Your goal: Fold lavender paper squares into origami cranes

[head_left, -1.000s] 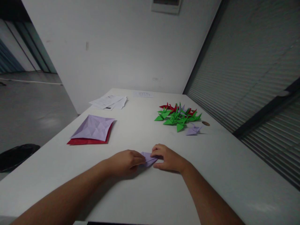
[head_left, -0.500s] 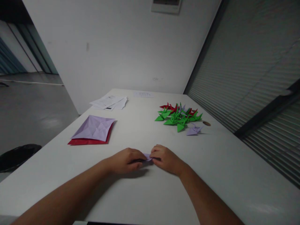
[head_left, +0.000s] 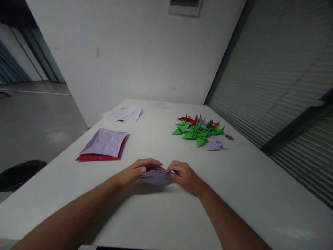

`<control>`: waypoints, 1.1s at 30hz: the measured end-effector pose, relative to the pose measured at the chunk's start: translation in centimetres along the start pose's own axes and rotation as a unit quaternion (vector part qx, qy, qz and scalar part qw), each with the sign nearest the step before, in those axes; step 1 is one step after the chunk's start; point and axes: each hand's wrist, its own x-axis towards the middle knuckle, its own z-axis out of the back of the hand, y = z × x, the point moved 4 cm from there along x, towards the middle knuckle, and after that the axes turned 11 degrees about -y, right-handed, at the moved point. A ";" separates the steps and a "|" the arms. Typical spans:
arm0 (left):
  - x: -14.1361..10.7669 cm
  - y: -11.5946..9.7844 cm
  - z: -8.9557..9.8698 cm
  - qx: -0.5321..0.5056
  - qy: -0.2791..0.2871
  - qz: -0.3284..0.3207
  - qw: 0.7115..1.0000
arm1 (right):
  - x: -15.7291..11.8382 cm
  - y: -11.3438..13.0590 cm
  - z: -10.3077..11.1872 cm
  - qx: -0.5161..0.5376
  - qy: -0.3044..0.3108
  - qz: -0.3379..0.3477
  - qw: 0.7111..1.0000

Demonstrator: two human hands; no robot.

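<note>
A folded sheet of light purple paper (head_left: 156, 177) is between my two hands just above the table, its near side tilted toward me. At its right end, my right hand (head_left: 184, 175) is closed, pinching the edge between thumb and fingers. My left hand (head_left: 136, 171) holds the left end loosely, thumb at the near edge and fingers stretched along the top. The fingers partly hide the paper's far side. Beyond my right hand sits a purple origami crane (head_left: 215, 144), in front of a cluster of green cranes (head_left: 195, 131) and red cranes (head_left: 191, 120).
On the left of the white table (head_left: 161, 218) lie creased purple paper (head_left: 106, 142) and red paper (head_left: 100, 157), stacked. Printed sheets (head_left: 121, 114) are farther back. A black-lined bin (head_left: 22, 175) stands beyond the left edge. Window blinds (head_left: 281, 76) border the right side.
The purple paper has turned up and shows a larger face toward me. My left hand has shifted slightly left and its fingers have straightened. My right hand keeps its pinch.
</note>
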 end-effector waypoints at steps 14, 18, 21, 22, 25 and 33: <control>0.7 1.4 -0.4 -0.129 -0.077 0.037 0.988 | -0.7 -2.0 -1.9 0.203 -0.036 -0.245 0.947; 1.0 2.3 -1.1 -0.073 -0.146 0.046 0.986 | -0.7 -1.6 -2.1 0.215 -0.032 -0.257 0.942; 1.1 2.8 -1.1 -0.039 -0.193 0.058 0.979 | -0.7 -1.6 -2.3 0.211 -0.022 -0.262 0.942; 1.1 2.9 -1.0 -0.028 -0.204 0.061 0.977 | -0.7 -1.6 -2.3 0.214 -0.022 -0.262 0.941; 1.1 3.2 -0.7 -0.001 -0.221 0.075 0.972 | -0.7 -1.7 -2.5 0.229 -0.023 -0.261 0.938; 1.0 3.4 -0.7 0.053 -0.220 0.112 0.968 | -0.4 -1.8 -2.6 0.260 -0.033 -0.280 0.924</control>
